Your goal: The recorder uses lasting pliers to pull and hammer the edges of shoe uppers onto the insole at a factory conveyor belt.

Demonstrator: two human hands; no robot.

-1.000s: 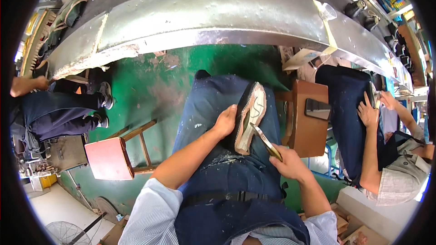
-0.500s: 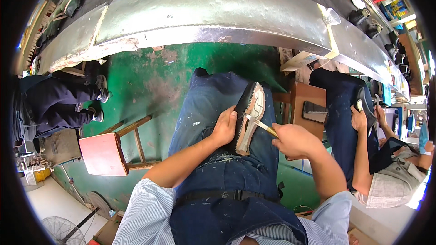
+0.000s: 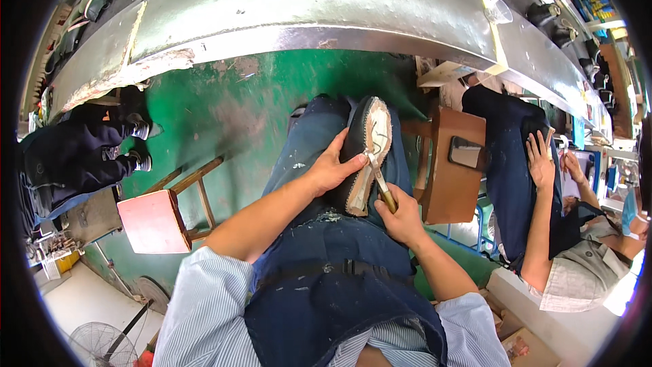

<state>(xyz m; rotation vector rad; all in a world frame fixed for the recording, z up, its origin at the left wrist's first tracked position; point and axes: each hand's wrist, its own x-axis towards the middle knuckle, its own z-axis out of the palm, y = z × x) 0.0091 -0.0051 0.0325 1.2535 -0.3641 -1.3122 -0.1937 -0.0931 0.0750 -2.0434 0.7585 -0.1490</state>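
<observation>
Sole up over the person's lap (image 3: 292,187), I see a dark shoe (image 3: 377,134), writing too small to tell; the left hand (image 3: 333,168) grips its side, the right hand (image 3: 402,216) closes round a slim tool (image 3: 381,182).

Left hand (image 3: 331,171) on upturned black shoe (image 3: 378,130), right hand (image 3: 403,219) around a tool (image 3: 382,184)

Floor (image 3: 224,122) beyond the fingers (image 3: 335,144) is green and pretty scuffed up. Long metal-faced bench (image 3: 305,3) runs across ahead of them, light glaring off it. Pinkish-topped stool (image 3: 153,223) off to their left, brown stool (image 3: 448,194) on their right, round wire fan (image 3: 102,344) way back left.
</observation>
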